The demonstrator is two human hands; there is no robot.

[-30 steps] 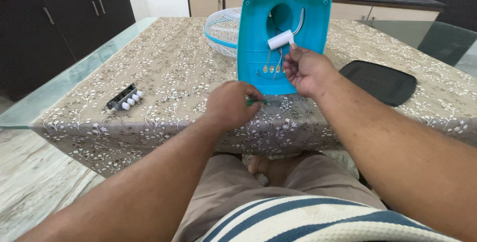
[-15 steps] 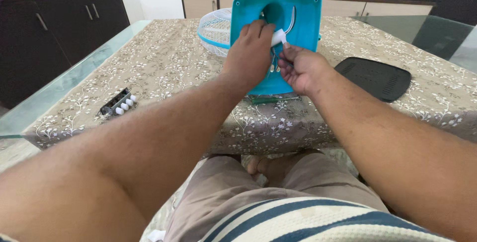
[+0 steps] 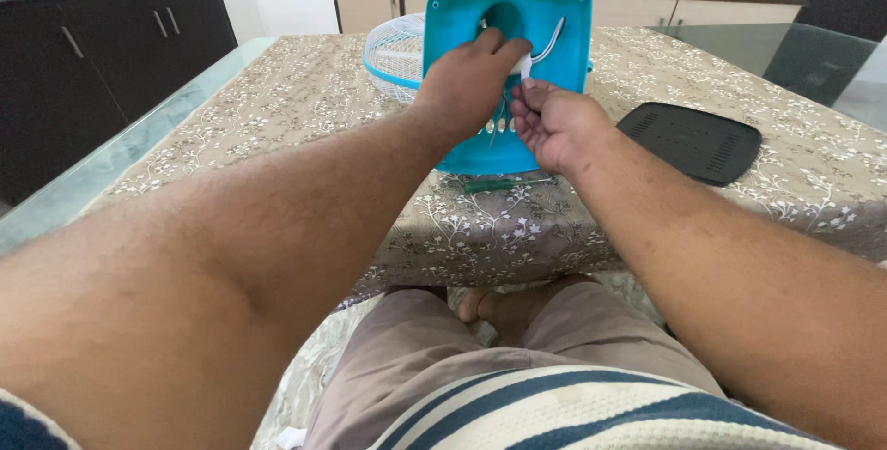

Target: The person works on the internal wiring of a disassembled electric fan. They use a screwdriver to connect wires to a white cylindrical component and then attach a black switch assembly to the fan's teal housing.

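Note:
A teal plastic fan housing [image 3: 564,16] stands upright on the table, its back towards me. My left hand [image 3: 467,85] reaches into its round opening and its fingers close over a small white cylinder [image 3: 526,66] that hangs on a white wire [image 3: 552,42]. My right hand [image 3: 552,125] is just below, with its curled fingertips pinching the bottom of the same cylinder. A green-handled screwdriver [image 3: 492,185] lies on the cloth at the foot of the housing, under both hands.
A white and teal fan grille [image 3: 393,54] lies behind the housing on the left. A black vented panel [image 3: 695,141] lies to the right. The table [image 3: 277,108] has a floral cloth and a glass edge. Dark cabinets stand at the left, a counter with bowls behind.
My left hand left the screwdriver on the table and rose to the white cylinder at the housing. My right hand stayed on the cylinder and drew it closer to the opening.

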